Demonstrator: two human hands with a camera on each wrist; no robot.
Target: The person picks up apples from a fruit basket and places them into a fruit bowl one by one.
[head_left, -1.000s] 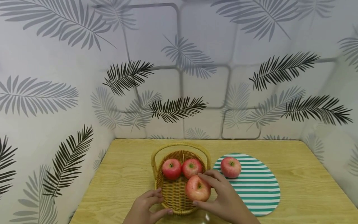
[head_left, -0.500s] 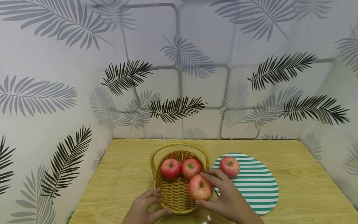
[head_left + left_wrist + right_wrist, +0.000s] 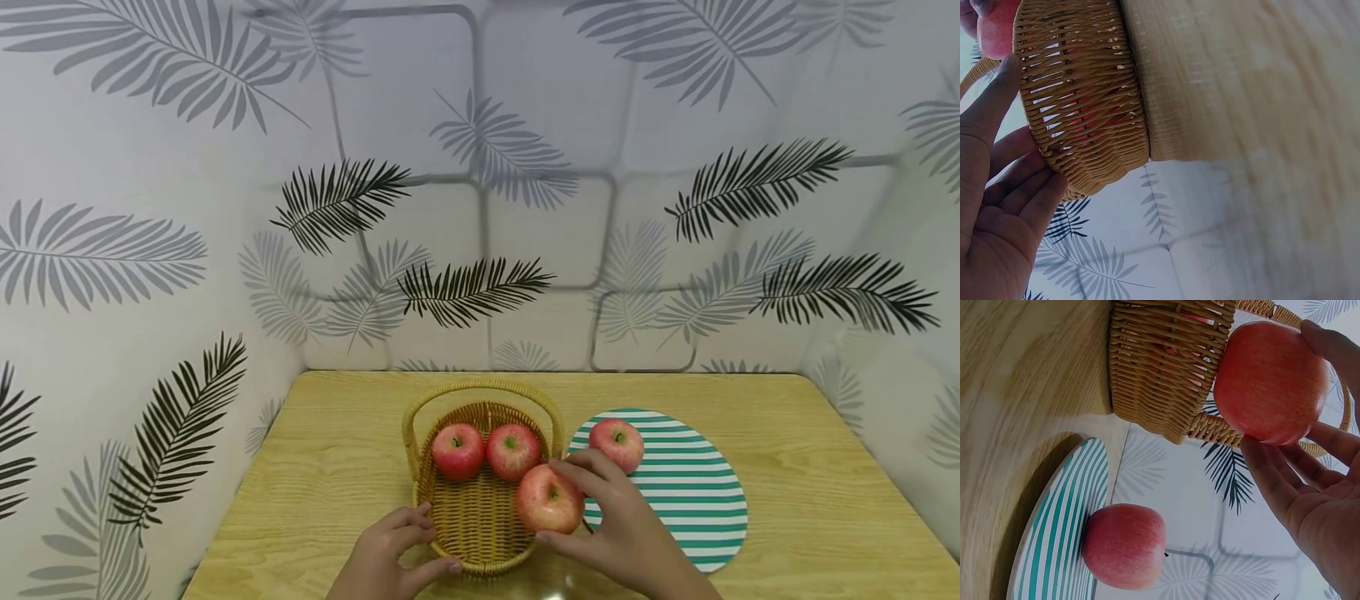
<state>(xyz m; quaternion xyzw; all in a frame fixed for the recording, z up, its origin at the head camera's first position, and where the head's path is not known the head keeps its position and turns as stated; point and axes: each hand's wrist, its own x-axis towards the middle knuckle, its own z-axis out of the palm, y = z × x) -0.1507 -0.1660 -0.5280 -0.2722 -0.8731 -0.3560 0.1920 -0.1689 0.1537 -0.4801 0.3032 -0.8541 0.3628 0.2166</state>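
Observation:
My right hand (image 3: 611, 529) grips a red apple (image 3: 551, 499) between thumb and fingers, over the right rim of the wicker basket (image 3: 480, 533). In the right wrist view this apple (image 3: 1272, 383) is up at the level of the rim, outside the woven wall. My left hand (image 3: 390, 552) holds the basket's near left rim, thumb at the front and fingertips along the side; the left wrist view shows the thumb (image 3: 999, 94) right at the rim. Two apples, one on the left (image 3: 458, 452) and one on the right (image 3: 513, 452), sit in the back of the basket.
A round mat (image 3: 690, 492) with green and white stripes lies to the right of the basket. One apple (image 3: 617, 444) rests near its upper left edge. The basket's arched handle (image 3: 483, 386) stands upright. Behind the wooden table (image 3: 330, 450) rises a leaf-patterned wall (image 3: 525, 242).
My right hand has moved the gripped apple to the right, from above the basket's inside to over its right rim. The left hand and the basket have stayed in place.

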